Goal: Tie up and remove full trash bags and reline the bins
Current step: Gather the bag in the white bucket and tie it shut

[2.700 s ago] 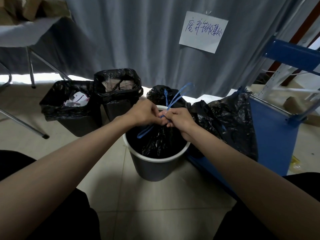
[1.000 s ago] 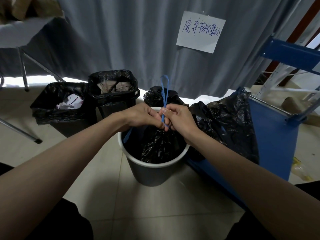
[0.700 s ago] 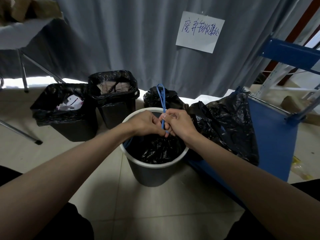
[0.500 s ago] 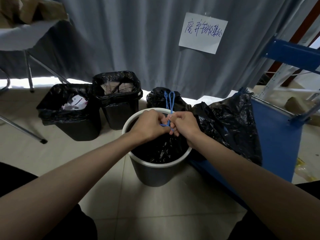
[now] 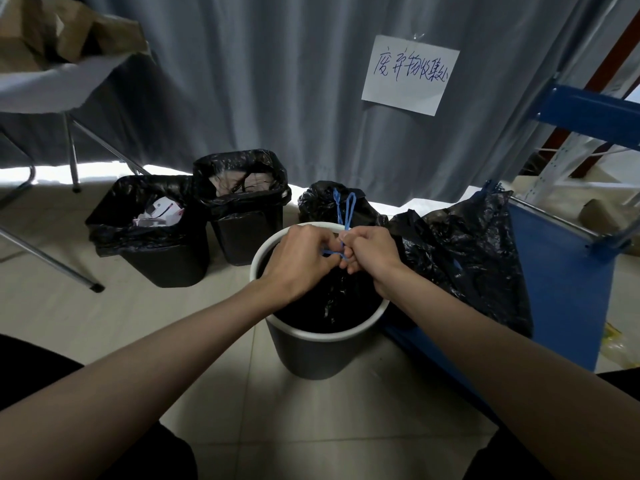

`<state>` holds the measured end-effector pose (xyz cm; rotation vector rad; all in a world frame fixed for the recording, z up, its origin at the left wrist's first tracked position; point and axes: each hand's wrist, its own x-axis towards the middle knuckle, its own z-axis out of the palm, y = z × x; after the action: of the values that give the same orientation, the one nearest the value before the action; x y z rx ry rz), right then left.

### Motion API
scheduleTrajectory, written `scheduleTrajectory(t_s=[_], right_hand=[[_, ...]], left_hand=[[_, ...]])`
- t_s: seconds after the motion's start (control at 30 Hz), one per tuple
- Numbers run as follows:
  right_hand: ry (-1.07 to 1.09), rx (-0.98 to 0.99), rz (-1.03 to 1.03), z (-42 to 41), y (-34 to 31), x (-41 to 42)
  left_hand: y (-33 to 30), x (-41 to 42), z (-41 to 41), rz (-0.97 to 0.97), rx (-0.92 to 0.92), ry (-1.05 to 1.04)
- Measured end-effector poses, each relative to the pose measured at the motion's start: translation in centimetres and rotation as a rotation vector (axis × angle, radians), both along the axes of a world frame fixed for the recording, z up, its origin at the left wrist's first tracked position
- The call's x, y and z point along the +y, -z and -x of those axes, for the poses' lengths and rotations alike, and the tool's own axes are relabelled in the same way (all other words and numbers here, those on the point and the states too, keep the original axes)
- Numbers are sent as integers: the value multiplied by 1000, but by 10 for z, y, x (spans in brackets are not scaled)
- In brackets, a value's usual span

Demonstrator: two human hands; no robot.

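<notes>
Above the round bin (image 5: 313, 351), my left hand (image 5: 298, 263) and right hand (image 5: 372, 252) pinch the blue drawstring (image 5: 346, 216) — knotting the black bag (image 5: 329, 299) inside; next, I judge, cinch tight, then lift out.

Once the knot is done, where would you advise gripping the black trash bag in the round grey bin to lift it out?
Probably grip the black trash bag at its gathered neck, just under the blue drawstring that the left hand and right hand pinch. Come from straight above: the round grey bin walls off its sides, and the neck stands at the open top.
</notes>
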<state>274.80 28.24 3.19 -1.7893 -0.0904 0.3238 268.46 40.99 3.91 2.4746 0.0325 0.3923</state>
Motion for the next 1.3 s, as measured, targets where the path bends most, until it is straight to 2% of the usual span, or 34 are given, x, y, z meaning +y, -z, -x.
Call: scheduleTrajectory(t_s=[0.13, 0.2, 0.3, 0.37, 0.43, 0.57, 0.73, 0.9, 1.1, 1.3], right_hand=[[-24, -40, -4, -3, 0, -1], [-59, -78, -28, -2, -1, -1], [-95, -108, -85, 2, -6, 0], [-152, -129, -115, 6, -11, -1], [-238, -175, -71, 9, -14, -2], [-319, -305, 10, 13, -10, -6], [-268, -408, 97, 23, -1, -3], [-125, -388, 220, 20, -3, 0], [-121, -326, 248, 20, -4, 1], [-179, -267, 351, 12, -11, -1]], left_hand=[[-8, 5, -4, 64, 96, 91], [-13, 9, -5, 221, 218, 144], [-20, 17, -3, 532, 506, 177], [-22, 23, -5, 623, 635, 131], [-22, 30, -9, 694, 683, 86], [-23, 36, -12, 749, 710, 12], [-19, 34, -14, 785, 744, -6], [-18, 31, -14, 814, 701, -55], [-18, 31, -16, 787, 632, -110], [-21, 38, -14, 581, 553, -18]])
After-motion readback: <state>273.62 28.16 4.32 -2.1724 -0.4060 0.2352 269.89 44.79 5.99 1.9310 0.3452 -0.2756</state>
